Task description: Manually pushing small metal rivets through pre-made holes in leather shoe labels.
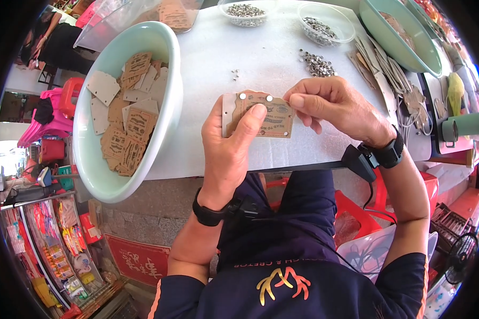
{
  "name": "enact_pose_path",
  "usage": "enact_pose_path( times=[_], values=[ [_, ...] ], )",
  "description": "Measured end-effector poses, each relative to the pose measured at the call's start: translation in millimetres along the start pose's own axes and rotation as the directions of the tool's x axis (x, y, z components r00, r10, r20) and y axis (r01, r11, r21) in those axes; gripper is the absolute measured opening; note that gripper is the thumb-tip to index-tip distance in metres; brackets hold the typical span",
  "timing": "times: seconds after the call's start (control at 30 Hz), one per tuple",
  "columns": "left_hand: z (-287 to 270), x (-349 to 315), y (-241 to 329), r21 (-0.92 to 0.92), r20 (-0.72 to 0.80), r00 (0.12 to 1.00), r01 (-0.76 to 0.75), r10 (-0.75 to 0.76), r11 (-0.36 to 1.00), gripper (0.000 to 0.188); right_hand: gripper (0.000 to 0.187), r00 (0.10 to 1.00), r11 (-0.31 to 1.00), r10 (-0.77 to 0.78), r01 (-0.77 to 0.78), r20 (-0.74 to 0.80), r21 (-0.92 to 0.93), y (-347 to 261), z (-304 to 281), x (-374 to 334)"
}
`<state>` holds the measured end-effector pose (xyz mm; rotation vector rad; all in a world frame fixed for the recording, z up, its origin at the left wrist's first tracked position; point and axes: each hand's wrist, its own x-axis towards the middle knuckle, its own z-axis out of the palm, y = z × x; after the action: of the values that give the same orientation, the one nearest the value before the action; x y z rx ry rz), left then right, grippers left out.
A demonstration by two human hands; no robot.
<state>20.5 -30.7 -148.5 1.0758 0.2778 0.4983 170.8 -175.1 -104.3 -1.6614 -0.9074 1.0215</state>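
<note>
My left hand (230,135) grips a printed brown card (274,114) laid over a pale grey backing card (228,109), thumb on the front. Two white round studs sit along the brown card's upper edge, and a small dot shows near its lower right corner. At the upper right corner, the thumb and forefinger of my right hand (330,103) are pinched together against the card edge. Whatever lies between those fingertips is hidden. Beyond the hands, a pile of small metal studs (318,65) lies on the white table (197,69), with a few loose studs (235,74) farther left.
A pale green basin (173,90) of brown and grey cards stands at the left. Two clear tubs of metal studs, a left tub (245,22) and a right tub (343,40), sit at the back. Stacked cards (380,69) and another green basin (431,58) are at the right.
</note>
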Motion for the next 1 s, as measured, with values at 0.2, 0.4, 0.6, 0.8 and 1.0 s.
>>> enact_pose_path(
  times=[0.2,0.4,0.6,0.8,1.0],
  values=[
    [1,3,4,-0.044,0.072,0.997,-0.017,0.02,0.999,0.03,0.033,0.997,0.987,-0.022,0.032,-0.068,0.159,1,9,-3],
    [3,-1,5,0.044,0.081,0.997,0.011,-0.015,0.999,0.034,0.024,0.965,0.966,-0.1,0.152,-0.242,0.207,0,24,3],
    [1,-20,10,0.048,0.032,0.999,-0.001,-0.001,0.999,0.035,0.021,0.988,0.988,-0.119,0.129,-0.103,0.09,-10,23,-3],
    [-10,-36,12,0.004,0.057,0.998,0.028,-0.028,1.0,0.031,0.022,0.984,0.985,-0.174,0.174,-0.033,-0.001,-15,16,-3],
    [-9,-33,7,0.069,0.043,0.999,-0.013,0.01,0.998,0.026,0.018,0.732,0.697,-0.501,0.023,-0.463,-0.717,-16,-46,8]
  ],
)
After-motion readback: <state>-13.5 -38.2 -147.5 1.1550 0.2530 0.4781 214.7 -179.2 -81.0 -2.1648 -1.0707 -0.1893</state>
